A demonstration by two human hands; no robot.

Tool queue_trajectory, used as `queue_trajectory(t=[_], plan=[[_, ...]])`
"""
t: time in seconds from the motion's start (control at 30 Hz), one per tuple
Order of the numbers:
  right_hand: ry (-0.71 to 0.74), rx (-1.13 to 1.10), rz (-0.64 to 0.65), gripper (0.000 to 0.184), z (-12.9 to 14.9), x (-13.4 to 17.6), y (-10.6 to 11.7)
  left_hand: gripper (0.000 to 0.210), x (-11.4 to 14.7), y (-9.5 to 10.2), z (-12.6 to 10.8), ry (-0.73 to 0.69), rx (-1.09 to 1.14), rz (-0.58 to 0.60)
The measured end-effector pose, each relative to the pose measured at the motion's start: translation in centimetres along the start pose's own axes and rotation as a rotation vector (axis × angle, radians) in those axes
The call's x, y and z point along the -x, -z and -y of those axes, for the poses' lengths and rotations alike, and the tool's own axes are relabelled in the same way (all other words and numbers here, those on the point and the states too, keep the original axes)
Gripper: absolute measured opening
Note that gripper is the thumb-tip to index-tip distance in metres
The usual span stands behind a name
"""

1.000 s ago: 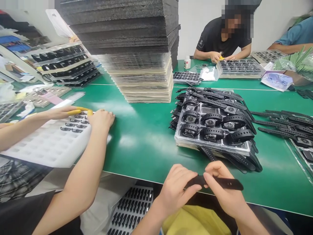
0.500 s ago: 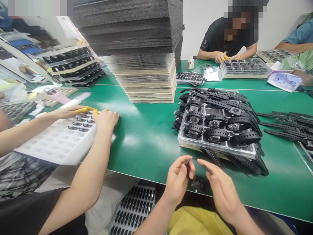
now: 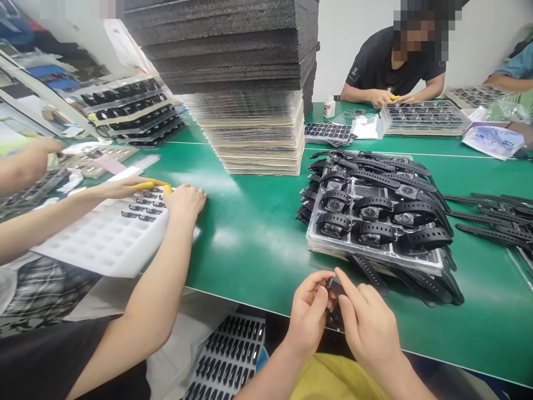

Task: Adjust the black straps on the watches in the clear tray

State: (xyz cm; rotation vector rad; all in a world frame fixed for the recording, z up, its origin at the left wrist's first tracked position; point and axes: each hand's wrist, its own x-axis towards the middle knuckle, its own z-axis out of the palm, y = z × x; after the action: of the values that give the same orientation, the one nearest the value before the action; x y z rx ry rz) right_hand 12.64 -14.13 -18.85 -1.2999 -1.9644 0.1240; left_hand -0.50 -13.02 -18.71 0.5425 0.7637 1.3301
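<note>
Close together over the table's near edge, my two hands nearly meet at the fingertips. My left hand (image 3: 308, 312) is closed in a pinch on a small black part (image 3: 330, 282), too small to identify exactly. My right hand (image 3: 370, 316) has its fingers pressed around a flat dark piece (image 3: 338, 288), mostly hidden by the fingers. Behind and below them, a dark watch body (image 3: 334, 320) shows partly at the table edge. Just beyond my hands stands a clear tray (image 3: 312, 241) holding several smartwatches (image 3: 370, 212) with black perforated straps, some hanging over its sides.
Black straps (image 3: 495, 219) lie to the right on the green table (image 3: 241, 250). A tall stack of black foam and trays (image 3: 258, 133) stands behind. At left, a co-worker's hands (image 3: 183, 201) in yellow finger covers work at a white foam tray (image 3: 100, 239); another person sits opposite.
My right hand has moved left, bringing its dark piece up against the part in my left hand. The view has shifted slightly; another person's arm has appeared at far left.
</note>
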Motion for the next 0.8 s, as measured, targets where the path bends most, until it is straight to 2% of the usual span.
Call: queue_trajectory(t=[0.17, 0.4, 0.63, 0.7, 0.8], plan=[[-0.006, 0.037, -0.004, 0.05, 0.3, 0.1, -0.5, 0.039, 0.0, 0.5, 0.2, -0.011, -0.074, -0.009], [-0.004, -0.088, 0.012, 0.058, 0.2, 0.2, -1.0, 0.036, 0.1, 1.7, 0.6, -0.018, -0.229, 0.092], [0.014, 0.04, 0.012, 0.062, 0.6, 0.0, -1.2, 0.043, 0.2, 2.2, 1.0, -0.066, -0.278, 0.073], [0.013, -0.003, 0.002, 0.061, 0.7, -0.1, -1.0, 0.046, 0.3, 2.3, 1.0, -0.093, -0.323, 0.046], [0.026, -0.195, -0.061, 0.056, 0.7, -0.1, -0.6, 0.05, 0.3, 2.4, 0.8, -0.087, -0.343, -0.001]])
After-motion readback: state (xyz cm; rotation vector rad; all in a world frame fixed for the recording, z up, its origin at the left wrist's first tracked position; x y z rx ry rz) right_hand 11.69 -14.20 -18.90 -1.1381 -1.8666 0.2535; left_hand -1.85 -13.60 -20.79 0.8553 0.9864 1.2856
